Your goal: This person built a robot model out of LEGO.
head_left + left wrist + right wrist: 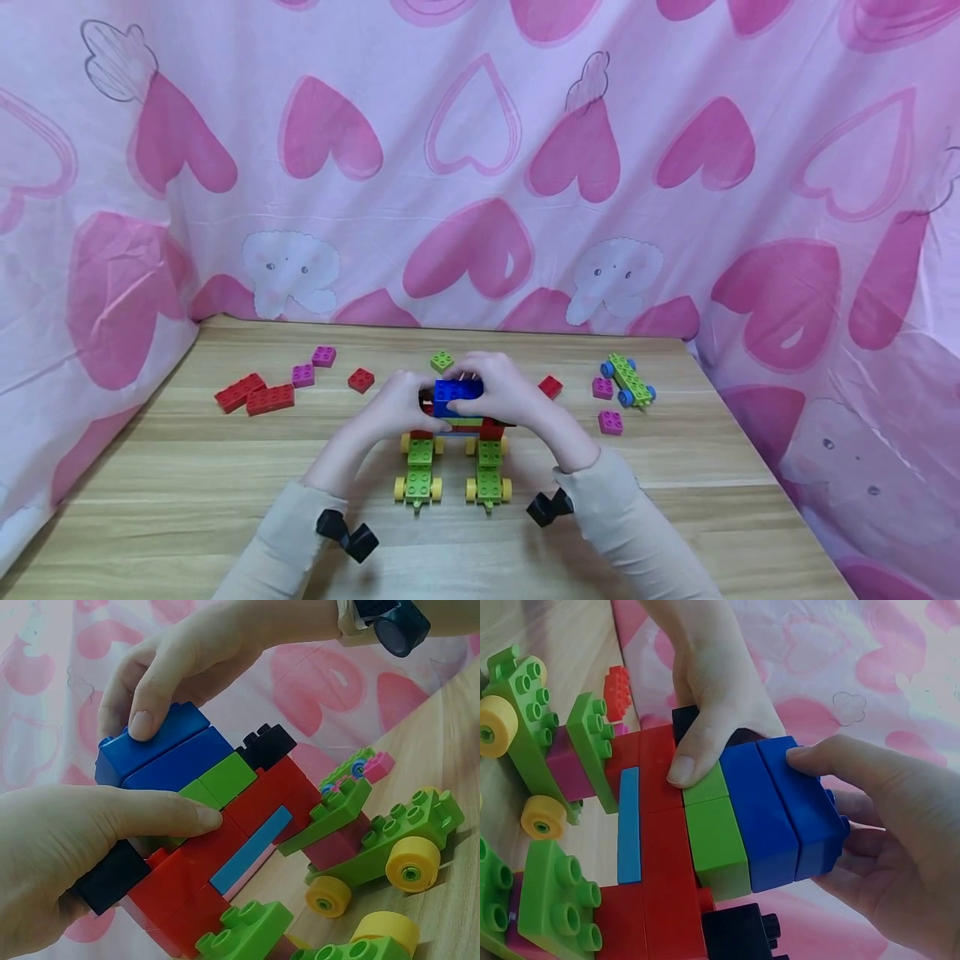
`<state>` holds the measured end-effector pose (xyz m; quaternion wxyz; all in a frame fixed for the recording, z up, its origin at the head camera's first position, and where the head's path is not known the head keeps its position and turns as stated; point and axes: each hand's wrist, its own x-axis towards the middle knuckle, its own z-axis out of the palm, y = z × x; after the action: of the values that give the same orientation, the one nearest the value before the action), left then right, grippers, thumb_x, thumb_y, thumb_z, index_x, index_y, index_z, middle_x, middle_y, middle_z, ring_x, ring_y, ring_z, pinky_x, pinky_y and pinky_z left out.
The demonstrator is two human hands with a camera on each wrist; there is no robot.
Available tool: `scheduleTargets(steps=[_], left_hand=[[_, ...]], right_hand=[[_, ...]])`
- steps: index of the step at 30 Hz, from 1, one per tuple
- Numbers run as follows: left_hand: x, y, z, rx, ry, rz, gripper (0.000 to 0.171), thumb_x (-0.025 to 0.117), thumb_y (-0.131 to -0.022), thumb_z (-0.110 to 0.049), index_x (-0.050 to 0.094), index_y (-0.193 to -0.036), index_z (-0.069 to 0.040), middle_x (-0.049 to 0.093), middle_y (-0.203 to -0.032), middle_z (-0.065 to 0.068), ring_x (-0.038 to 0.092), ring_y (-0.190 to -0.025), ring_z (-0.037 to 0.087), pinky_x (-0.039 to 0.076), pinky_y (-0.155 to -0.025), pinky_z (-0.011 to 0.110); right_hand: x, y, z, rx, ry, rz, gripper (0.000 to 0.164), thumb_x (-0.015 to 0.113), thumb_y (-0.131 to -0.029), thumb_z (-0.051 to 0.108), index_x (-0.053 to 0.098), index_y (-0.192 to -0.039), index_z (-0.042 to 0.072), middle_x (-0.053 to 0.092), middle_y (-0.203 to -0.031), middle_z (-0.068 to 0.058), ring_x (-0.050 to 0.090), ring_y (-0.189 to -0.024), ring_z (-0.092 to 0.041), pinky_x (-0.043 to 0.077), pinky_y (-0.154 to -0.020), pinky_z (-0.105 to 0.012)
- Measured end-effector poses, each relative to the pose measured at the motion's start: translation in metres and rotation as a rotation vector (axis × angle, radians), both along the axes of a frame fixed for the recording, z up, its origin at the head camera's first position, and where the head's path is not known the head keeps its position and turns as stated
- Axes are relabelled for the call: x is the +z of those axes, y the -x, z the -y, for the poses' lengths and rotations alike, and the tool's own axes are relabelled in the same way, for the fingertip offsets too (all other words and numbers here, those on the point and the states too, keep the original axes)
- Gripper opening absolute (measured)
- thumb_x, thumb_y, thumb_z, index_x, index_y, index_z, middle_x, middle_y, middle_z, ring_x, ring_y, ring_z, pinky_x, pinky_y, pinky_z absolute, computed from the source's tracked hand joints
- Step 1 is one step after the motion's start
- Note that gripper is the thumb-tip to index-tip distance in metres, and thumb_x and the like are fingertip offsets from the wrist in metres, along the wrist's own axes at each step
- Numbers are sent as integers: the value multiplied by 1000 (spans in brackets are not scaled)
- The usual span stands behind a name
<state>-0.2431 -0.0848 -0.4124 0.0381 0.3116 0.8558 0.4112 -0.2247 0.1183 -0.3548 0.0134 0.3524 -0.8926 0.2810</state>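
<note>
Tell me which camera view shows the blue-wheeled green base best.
The head view: the blue-wheeled green base stands unobstructed, studded top and all four wheels visible. The left wrist view shows it small and partly hidden behind the brick model; the right wrist view doesn't show it.

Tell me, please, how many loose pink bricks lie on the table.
4: one pink brick and another at left, third and fourth by the blue-wheeled car; some may be hidden.
</note>
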Motion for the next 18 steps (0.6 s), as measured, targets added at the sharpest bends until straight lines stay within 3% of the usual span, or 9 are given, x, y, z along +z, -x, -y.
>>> scheduleTargets(steps=[18], left_hand=[[0,0,0,10,20,-16,39,88,-71,-22,71,-102,-7,75,-94,4,69,-83,12,59,-76,29]], right_hand=[[-2,0,-2,-2,47,46,31,75,-87,20,72,-115,8,70,-115,-9,67,-104,-22,58,-87,-31]])
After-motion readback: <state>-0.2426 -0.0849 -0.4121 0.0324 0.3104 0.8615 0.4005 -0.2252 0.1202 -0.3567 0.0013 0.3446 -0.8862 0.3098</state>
